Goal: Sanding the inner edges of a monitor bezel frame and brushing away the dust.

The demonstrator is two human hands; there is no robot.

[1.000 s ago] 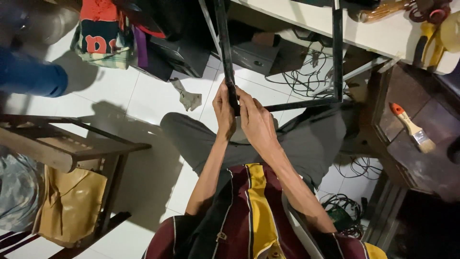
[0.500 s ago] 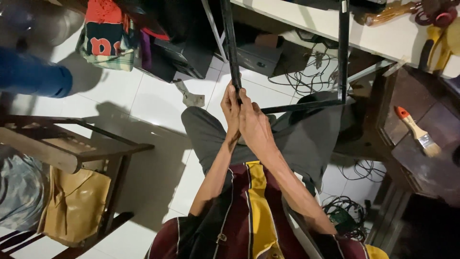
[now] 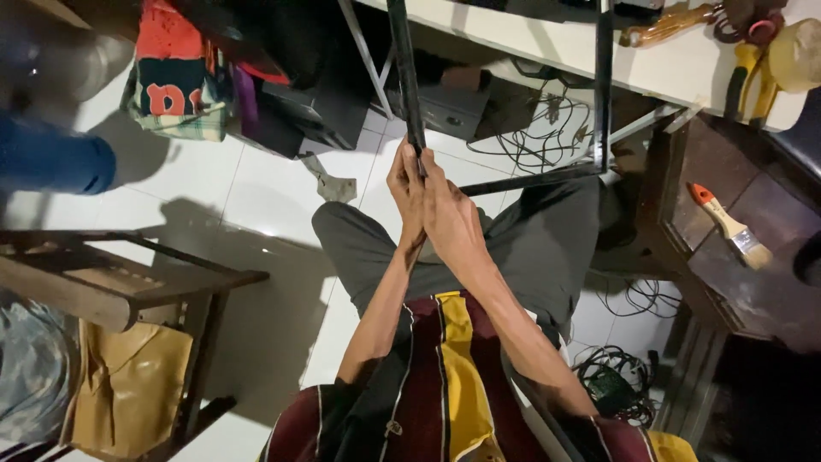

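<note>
From the head view, the left hand [image 3: 404, 192] and the right hand [image 3: 451, 218] press together around the near corner of a black metal frame [image 3: 407, 77], fingers closed on its left upright where it meets the lower crossbar. Compared with half a second ago, the hands sit a little higher on the bar and nearer the middle of the picture; the clasp itself looks unchanged. The frame stands over the person's grey-trousered knees, its right upright rising toward the edge of a white table [image 3: 547, 43].

Below is a floor of white tiles [image 3: 256, 188], with a crumpled grey scrap [image 3: 335, 184] lying just left of the hands. A wooden chair [image 3: 120, 287] stands at the left, a tan bag [image 3: 128, 385] beneath it. Tangled cables [image 3: 530, 128] lie under the table. On a dark surface at the right rests a paintbrush [image 3: 731, 227] with an orange handle.
</note>
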